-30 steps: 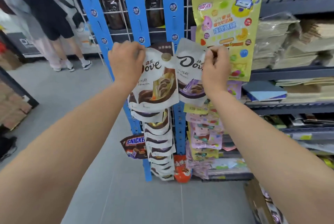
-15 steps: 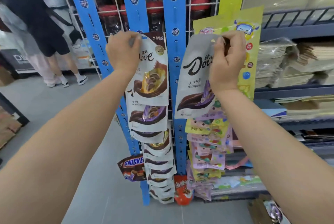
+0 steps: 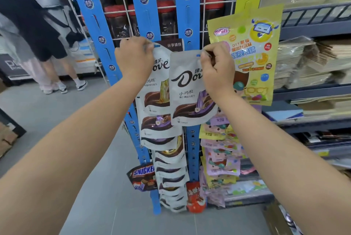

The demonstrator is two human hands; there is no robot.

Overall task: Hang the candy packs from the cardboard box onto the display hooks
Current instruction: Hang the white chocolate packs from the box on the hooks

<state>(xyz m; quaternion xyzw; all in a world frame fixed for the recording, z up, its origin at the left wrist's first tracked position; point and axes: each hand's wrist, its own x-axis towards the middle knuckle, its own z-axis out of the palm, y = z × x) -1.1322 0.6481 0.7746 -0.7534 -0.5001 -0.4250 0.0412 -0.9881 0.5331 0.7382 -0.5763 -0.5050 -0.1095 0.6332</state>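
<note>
Two pinches on glossy flat tops: left grip (image 3: 133, 58) holds rear pouch (image 3: 160, 65), right grip (image 3: 217, 71) front pouch (image 3: 187, 90)

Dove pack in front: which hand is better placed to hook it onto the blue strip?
Right, probably. The right hand pinches the front pack at its top, beside its hole, over the right strip. The left hand pinches the other pack.
</note>
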